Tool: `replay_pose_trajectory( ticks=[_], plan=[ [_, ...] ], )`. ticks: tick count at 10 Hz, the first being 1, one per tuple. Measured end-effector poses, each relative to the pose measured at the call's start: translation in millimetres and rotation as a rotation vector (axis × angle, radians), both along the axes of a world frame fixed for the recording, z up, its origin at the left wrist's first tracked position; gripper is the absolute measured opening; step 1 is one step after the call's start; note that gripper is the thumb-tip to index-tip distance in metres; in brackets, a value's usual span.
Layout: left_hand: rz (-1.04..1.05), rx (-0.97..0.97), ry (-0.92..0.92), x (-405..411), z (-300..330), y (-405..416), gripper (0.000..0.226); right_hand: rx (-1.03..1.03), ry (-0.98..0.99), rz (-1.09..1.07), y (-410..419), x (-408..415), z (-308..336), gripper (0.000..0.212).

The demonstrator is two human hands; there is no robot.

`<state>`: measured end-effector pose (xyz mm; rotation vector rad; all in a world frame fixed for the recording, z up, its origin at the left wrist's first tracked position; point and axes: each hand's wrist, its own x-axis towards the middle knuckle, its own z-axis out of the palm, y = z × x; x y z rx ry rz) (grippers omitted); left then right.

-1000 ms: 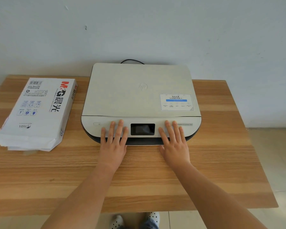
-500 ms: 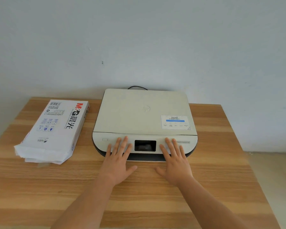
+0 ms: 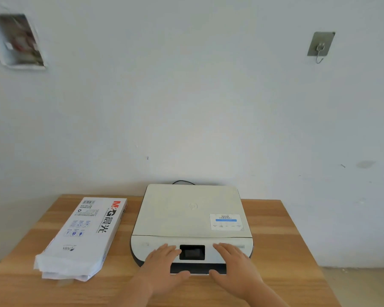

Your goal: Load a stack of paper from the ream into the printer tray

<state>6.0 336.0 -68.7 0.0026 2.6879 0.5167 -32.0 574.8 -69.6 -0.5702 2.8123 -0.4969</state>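
Both hands, left hand (image 3: 164,265) and right hand (image 3: 235,262), lie spread flat on the printer (image 3: 191,213) front, thumbs under its edge, probably to open the tray, while the ream (image 3: 84,235) waits beside it on the counter (image 3: 275,273).

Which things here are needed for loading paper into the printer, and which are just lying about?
Part of the job:
printer, lid down, tray not pulled out
paper ream, lying left of the printer, near end torn open
left hand and right hand, at the printer's front edge

Just there:
wooden table
black cable behind the printer
wall hook
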Motion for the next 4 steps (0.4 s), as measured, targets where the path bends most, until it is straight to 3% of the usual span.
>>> replay_pose_trajectory(
  ticks=[1, 2, 3, 4],
  plan=[
    [0.077, 0.117, 0.029, 0.8, 33.8, 6.0, 0.108, -0.075, 0.062, -0.053, 2.6, 4.8, 31.7, 0.066],
    [0.141, 0.246, 0.091, -6.2, 73.7, 13.4, 0.072, -0.204, 0.11, -0.142, 2.5, 7.5, 71.5, 0.047],
    [0.173, 0.382, 0.156, -18.6, 123.4, 19.0, 0.057, -0.312, 0.112, -0.222, 3.9, 1.8, 123.9, 0.026],
    [0.205, 0.581, 0.219, -32.9, 180.3, 28.7, 0.06, -0.592, 0.176, -0.274, 6.5, 1.6, 191.3, 0.031]
  ],
)
